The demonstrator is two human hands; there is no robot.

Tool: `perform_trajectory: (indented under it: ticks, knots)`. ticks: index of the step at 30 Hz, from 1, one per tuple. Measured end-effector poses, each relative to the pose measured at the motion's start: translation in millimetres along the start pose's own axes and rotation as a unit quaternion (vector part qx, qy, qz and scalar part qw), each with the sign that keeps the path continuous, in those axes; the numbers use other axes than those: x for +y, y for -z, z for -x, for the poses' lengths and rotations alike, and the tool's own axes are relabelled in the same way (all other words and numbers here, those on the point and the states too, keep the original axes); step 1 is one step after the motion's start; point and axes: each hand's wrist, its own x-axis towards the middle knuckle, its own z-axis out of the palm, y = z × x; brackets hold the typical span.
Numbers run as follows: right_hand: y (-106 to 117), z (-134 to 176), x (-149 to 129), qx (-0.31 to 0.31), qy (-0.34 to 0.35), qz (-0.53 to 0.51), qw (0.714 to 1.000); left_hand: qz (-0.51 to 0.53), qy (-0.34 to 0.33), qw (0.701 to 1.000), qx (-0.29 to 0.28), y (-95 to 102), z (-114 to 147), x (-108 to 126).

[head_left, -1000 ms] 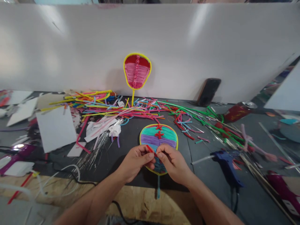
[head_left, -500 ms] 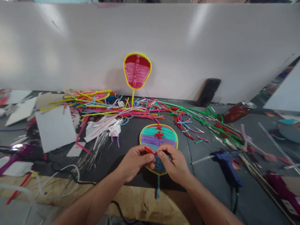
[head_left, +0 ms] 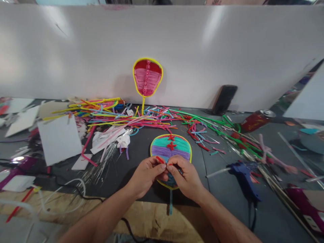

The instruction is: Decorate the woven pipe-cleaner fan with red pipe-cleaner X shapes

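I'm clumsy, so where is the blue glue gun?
In the head view, the blue glue gun lies to the right of the right hand on the dark tabletop, nearer than the red soda can.

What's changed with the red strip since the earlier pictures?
Very little: the red strip tilted flatter, then steeper again, between your left hand and right hand. Nothing was visibly grasped or released. The striped fan, pink fan and blue glue gun stayed put.
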Motion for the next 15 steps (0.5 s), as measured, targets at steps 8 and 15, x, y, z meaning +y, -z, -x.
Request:
perform_trajectory:
  ticks: [8, 15]
  knots:
    - [-0.7, 1.9, 6.4, -0.023, 0.058, 0.009, 0.998, 0.014, -0.009, 1.0, 0.009, -1.6, 0.3, 1.3]
    - [-0.1, 1.6, 5.3, -0.007, 0.074, 0.019, 0.997, 0.007, -0.024, 1.0, 0.012, -0.1, 1.2, 1.9]
